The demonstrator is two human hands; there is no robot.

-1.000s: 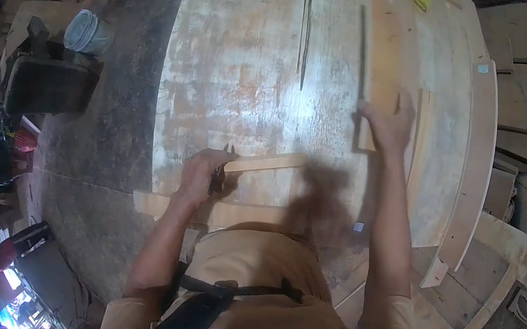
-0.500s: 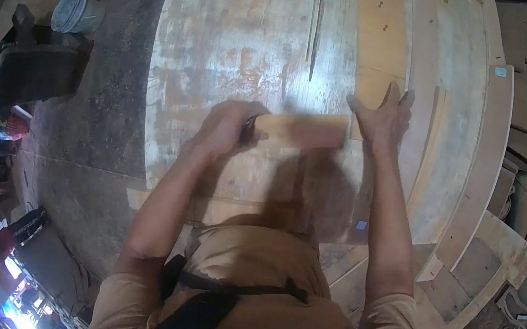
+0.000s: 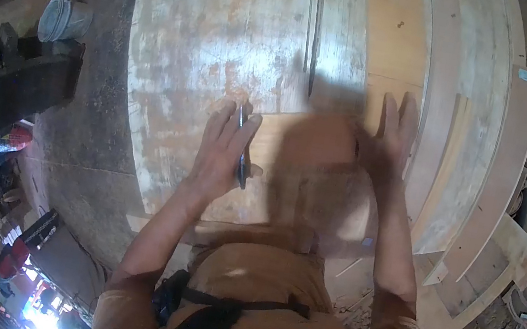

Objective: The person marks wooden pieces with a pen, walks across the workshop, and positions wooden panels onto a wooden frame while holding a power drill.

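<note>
A short, flat wooden board lies across the near part of the worktable, partly in shadow. My left hand is at its left end, with a dark pen held along the fingers and thumb. At the board's right end is my right hand, its fingers stretched forward over a longer yellowish plank. The right thumb is in shadow and blurred, close to or touching the board's end.
The worn plywood tabletop has a long dark slit. Wooden strips and a curved panel lie along the right. A bucket and a dark chair-like object stand on the left floor.
The short board has gone from being held at its left end to lying between both hands. My left hand has turned its fingers forward, showing the pen. My right hand has come down to the board's end.
</note>
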